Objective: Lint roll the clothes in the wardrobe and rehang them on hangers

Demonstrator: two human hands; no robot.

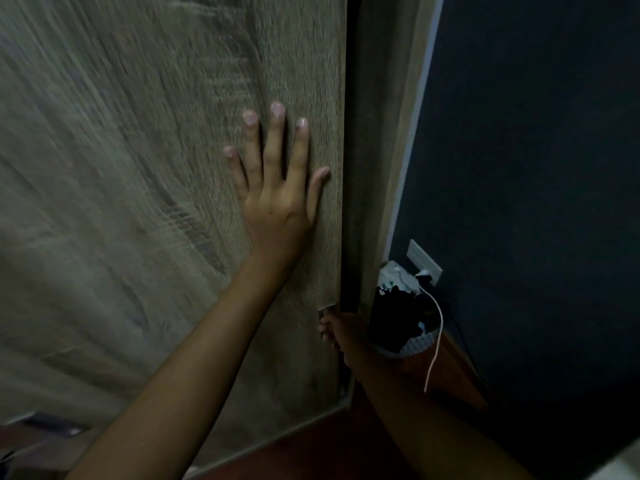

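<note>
Nearest the camera, two bare forearms reach up from the bottom edge toward a tall grey-brown wood-grain wardrobe door (138, 168), which fills the left and centre of the view and is blurred across much of its left side. The right hand (337, 332) sits low at the door's right edge, its fingers curled around a small pale handle (325, 309) just beside the dark gap; how firmly it grips cannot be told, since the hand is dim and partly hidden by the door edge. Higher up, the left hand (273, 188) lies flat against the door panel with its fingers (275, 140) spread wide and straight, holding nothing, the thumb close to the door's right edge. Right of that edge runs a narrow black vertical gap (349, 168), then the matching wood-grain side panel (381, 133) of the wardrobe. The clothes are not visible; the door covers the wardrobe's inside. Beyond the side panel, low down, a dark basket with a patterned rim (412, 341) holds dark and white items, and a thin white cable (437, 327) hangs in front of it from a pale wall socket plate (424, 259). Behind everything stands a dark blue wall (536, 168), and a reddish-brown floor (311, 452) shows below the door.
</note>
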